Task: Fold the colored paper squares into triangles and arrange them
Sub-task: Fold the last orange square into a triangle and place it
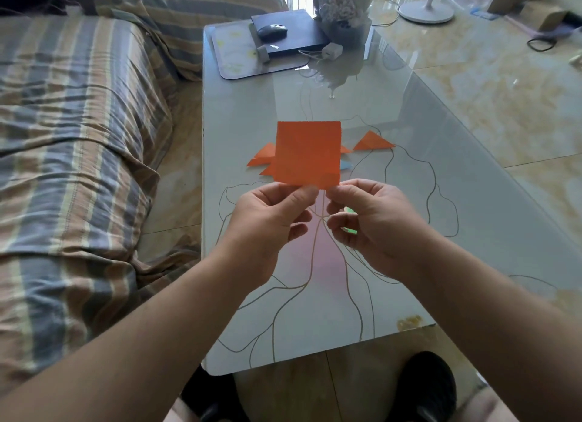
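Observation:
I hold an orange paper square [308, 154] upright above the glass table [378, 280]. My left hand [271, 220] pinches its lower edge near the middle, and my right hand [368, 223] pinches its lower right corner. On the table behind it lie folded orange triangles: one [373, 142] to the right and two overlapping ones [263, 158] to the left, partly hidden by the square. A small orange tip [345, 150] and a light blue piece [345, 165] peek out at the square's right edge. Something green [351, 229] shows behind my right fingers.
A striped sofa [78, 154] runs along the table's left side. At the far end sit a mat [239, 53], a black laptop [293, 32] with a mouse [272, 30], a white charger [331, 50] and a bouquet [345, 9]. A fan base [426, 12] stands on the floor.

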`<move>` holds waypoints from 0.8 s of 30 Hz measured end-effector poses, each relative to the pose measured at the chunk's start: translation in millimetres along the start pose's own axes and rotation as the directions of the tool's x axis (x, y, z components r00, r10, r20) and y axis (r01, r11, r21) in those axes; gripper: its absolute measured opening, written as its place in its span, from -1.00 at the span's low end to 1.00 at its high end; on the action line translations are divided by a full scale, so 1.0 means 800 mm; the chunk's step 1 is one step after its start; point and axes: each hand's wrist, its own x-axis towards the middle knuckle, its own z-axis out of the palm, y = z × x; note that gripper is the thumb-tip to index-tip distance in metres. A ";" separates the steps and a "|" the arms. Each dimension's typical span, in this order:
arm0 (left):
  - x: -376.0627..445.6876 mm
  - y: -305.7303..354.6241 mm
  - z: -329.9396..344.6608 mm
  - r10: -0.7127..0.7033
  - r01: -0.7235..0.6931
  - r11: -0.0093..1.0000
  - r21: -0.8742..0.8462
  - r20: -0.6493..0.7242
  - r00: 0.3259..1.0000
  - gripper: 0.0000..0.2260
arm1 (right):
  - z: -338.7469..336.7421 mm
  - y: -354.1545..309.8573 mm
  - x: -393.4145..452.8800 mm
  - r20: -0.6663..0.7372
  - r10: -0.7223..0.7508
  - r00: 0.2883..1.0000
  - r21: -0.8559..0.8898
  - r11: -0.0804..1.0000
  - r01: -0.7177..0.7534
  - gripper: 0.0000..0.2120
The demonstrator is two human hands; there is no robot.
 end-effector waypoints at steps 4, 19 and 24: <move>0.000 -0.005 0.010 -0.023 0.024 0.999 0.022 -0.044 0.999 -0.82 | 0.005 0.003 -0.005 0.032 -0.003 0.999 0.000 1.000 0.003 -0.83; 0.000 -0.003 0.009 0.012 -0.013 1.000 -0.002 -0.113 0.993 -0.87 | 0.010 0.003 -0.006 -0.040 -0.167 0.985 -0.157 0.975 0.159 -0.82; -0.001 -0.003 0.010 0.005 -0.004 1.000 0.011 -0.099 0.995 -0.86 | 0.011 0.002 -0.006 -0.057 -0.132 0.990 -0.112 0.986 0.125 -0.82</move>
